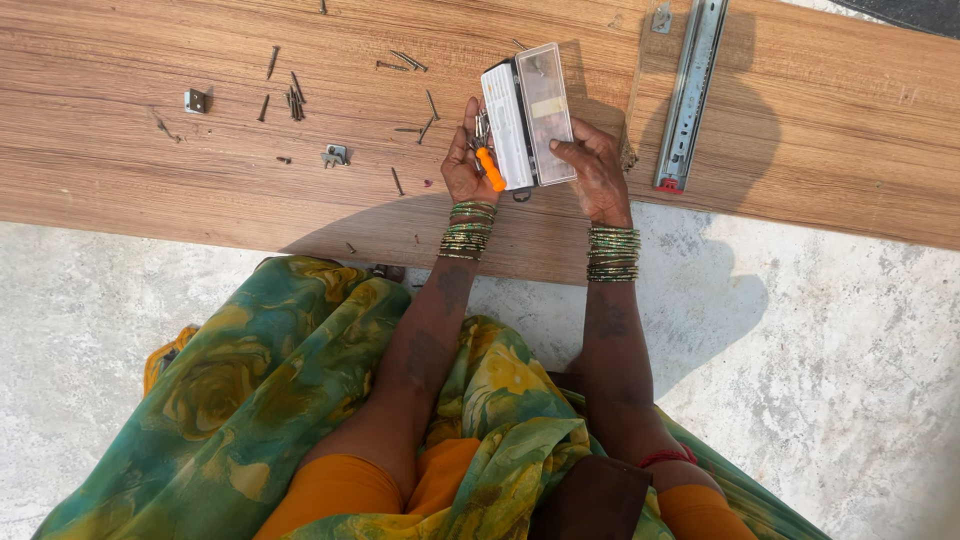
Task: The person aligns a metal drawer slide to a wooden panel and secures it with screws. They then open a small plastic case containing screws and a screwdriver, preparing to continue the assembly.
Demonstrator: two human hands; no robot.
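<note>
case: small clear-lidded plastic case (528,112), lid open, upper centre of frame on the wooden board (150,190); contents too small to tell
left fingers (468,150): curled round small orange-handled tool (489,168), touching case's left edge
right fingers (575,150): pressed on case's lower right edge
rest: loose screws (292,100) upper left, metal drawer slide (688,95) upper right

Case (527,112) on board (820,130); screws (293,100) left, drawer slide (688,95) right; bracket (195,101) perhaps far left.
</note>
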